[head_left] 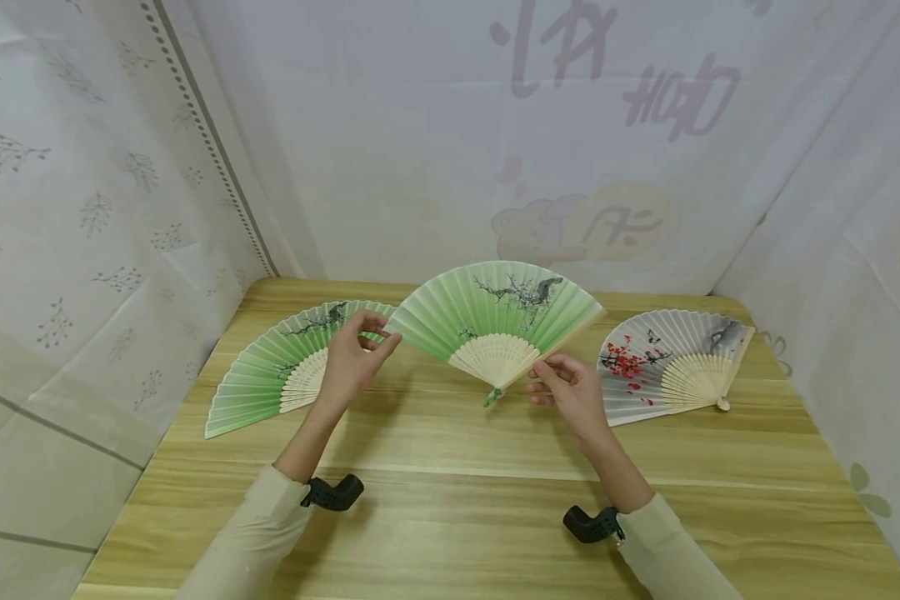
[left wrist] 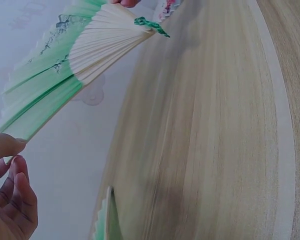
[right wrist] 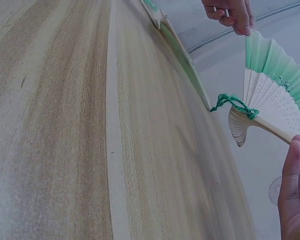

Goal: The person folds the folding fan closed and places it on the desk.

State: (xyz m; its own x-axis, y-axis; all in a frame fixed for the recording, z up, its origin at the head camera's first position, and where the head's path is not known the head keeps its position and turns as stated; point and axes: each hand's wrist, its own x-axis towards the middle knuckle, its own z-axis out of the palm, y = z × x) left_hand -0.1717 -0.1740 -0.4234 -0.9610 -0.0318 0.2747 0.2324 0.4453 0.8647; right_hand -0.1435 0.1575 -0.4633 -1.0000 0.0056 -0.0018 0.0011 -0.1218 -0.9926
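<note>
Spread wide above the table is a green folding fan (head_left: pixel 495 304) with a dark branch print, pale pierced ribs and a green cord (head_left: pixel 492 397) at its pivot. My left hand (head_left: pixel 354 354) pinches its left outer corner between thumb and fingertips, as the left wrist view shows at the fan's edge (left wrist: pixel 45 117). With thumb and fingers, my right hand (head_left: pixel 572 390) holds the right outer rib close to the pivot. In the right wrist view the cord (right wrist: pixel 237 106) dangles from the fan's lower end.
A second green fan (head_left: pixel 251 387) lies opened on the wooden table (head_left: pixel 435 517) at the left, partly behind my left hand. To the right lies an opened grey-white fan (head_left: pixel 645 358) with red blossoms. A printed cloth (head_left: pixel 390 167) hangs behind the table.
</note>
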